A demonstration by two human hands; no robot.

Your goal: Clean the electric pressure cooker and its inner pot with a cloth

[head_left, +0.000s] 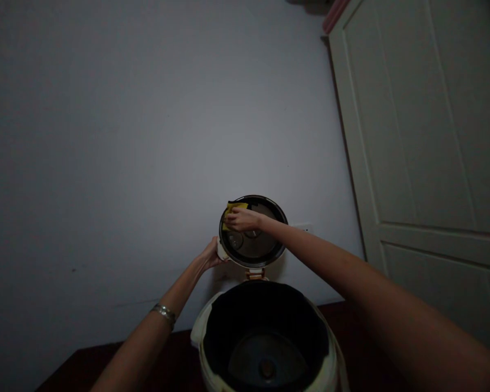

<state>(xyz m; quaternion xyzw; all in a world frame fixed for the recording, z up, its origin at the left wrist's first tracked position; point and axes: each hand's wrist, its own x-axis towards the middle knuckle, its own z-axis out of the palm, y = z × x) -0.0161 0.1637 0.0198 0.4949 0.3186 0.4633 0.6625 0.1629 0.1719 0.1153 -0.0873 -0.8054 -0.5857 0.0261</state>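
Observation:
A white rice cooker [332, 365] stands below me with its lid [265, 247] swung up on the hinge [255, 273]. The dark inside of the lid faces me. My right hand [242, 219] presses a yellow cloth [237, 206] against the lid's upper left part, its fingers bent over the cloth. My left hand [213, 255] is at the lid's lower left edge, with the fingers partly hidden behind it. Inside the cooker's body no inner pot shows; a round plate [288, 359] with a small central knob [267, 369] lies at the bottom.
The cooker rests on a dark red tabletop [163, 356] against a pale wall [147, 136]. A wall socket [304, 227] is partly hidden behind my right forearm. To the right stands a large panelled door [424, 136]. The light is dim.

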